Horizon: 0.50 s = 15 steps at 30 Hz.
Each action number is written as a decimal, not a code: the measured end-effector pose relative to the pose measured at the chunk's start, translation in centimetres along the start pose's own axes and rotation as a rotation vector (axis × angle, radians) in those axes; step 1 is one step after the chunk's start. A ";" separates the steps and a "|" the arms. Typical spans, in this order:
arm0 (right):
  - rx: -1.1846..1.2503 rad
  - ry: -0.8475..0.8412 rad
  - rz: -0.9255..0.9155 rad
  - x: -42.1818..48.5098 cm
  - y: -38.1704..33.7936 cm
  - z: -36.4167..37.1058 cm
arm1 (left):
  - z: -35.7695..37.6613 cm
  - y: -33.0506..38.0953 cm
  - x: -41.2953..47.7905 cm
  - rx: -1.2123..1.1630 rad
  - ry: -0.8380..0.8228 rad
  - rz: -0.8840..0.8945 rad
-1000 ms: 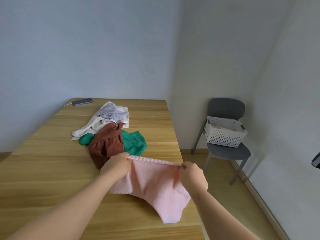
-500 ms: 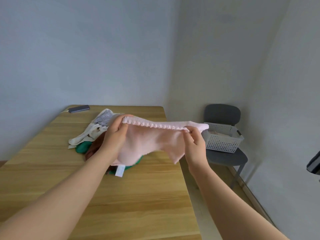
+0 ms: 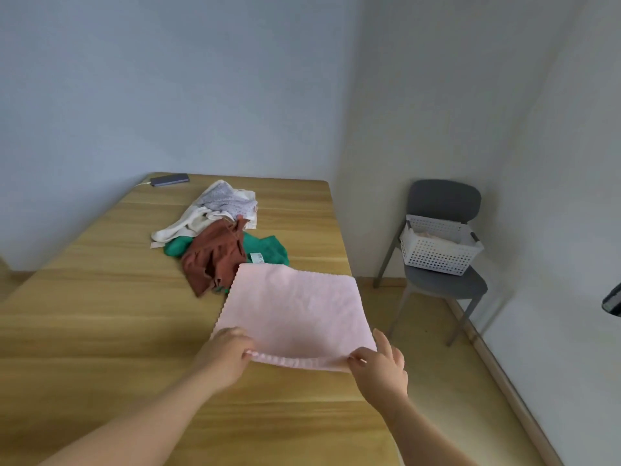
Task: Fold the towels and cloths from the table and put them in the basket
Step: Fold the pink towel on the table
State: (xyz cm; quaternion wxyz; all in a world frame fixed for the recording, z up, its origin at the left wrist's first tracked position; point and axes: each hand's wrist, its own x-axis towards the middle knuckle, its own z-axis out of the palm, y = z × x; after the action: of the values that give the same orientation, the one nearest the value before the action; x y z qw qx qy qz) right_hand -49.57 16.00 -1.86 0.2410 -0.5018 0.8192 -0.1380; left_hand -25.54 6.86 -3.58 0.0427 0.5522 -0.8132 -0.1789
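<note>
A pink towel (image 3: 295,311) lies spread out flat near the right edge of the wooden table (image 3: 100,314). My left hand (image 3: 225,354) pinches its near left corner and my right hand (image 3: 379,364) pinches its near right corner. Behind the towel sits a heap of cloths: a brown one (image 3: 215,257) on top of a green one (image 3: 268,250), and a white one (image 3: 178,227) with a grey dotted one (image 3: 225,200) further back. A white perforated basket (image 3: 437,253) stands on a grey chair (image 3: 443,284) to the right of the table, with some pale fabric inside.
A dark phone (image 3: 169,179) with a cable lies at the table's far left corner. Walls close in behind the table and on the right. A dark object (image 3: 613,301) pokes in at the right edge. Wooden floor lies between table and chair.
The pink towel was held up in the air by its top edge; now it lies flat on the table with both hands at its near corners.
</note>
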 end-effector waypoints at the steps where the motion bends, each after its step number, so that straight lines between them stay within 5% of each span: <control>1: -0.045 -0.071 0.001 -0.2 0.4 0.6 | 0.6 -0.2 -0.6 0.001 -0.103 -0.019; 5: -0.084 -0.294 0.013 -1.1 1.3 2.3 | 2.9 -1.4 -1.8 0.025 -0.352 -0.086; 15: -0.002 -0.407 0.055 -0.7 2.0 3.2 | 3.1 -2.0 -2.2 0.199 -0.381 -0.109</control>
State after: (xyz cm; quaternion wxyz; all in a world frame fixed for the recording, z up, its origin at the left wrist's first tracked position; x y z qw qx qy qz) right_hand -49.10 17.58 -5.36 0.4048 -0.4971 0.7670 -0.0265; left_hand -23.78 8.96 -6.91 -0.1759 0.5532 -0.7891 -0.2010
